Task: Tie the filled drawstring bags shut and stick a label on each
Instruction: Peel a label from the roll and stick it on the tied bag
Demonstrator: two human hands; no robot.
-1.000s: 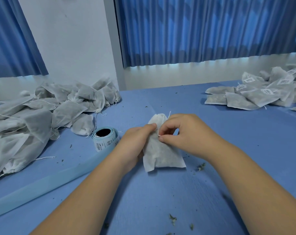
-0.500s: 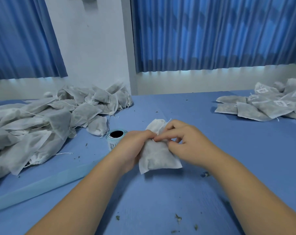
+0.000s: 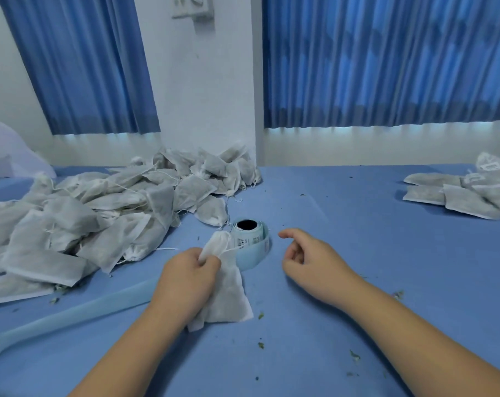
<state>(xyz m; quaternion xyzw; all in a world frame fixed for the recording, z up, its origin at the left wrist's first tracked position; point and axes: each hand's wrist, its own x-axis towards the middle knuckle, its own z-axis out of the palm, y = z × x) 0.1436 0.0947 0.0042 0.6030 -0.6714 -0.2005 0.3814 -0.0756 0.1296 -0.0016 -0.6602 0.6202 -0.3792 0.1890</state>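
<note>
Left hand (image 3: 190, 277): fingers curled round the gathered neck of a filled drawstring bag (image 3: 228, 293).
Bag: leans up from that grip, bottom edge resting on the blue table (image 3: 357, 247).
Right hand (image 3: 314, 262): holds nothing, fingers loosely bent, just right of the bag and apart from it.
Label roll (image 3: 250, 236): on end just behind the bag, whose top partly hides it; backing strip (image 3: 71, 319) trails left.
Unlabelled pile (image 3: 100, 219): heaped at left.
Labelled bags (image 3: 466, 193): far right, well apart.

Thin matt nonwoven cloth bag (image 3: 228, 293), glossy paper label roll (image 3: 250, 239), smooth matt blue tabletop (image 3: 357, 282).
</note>
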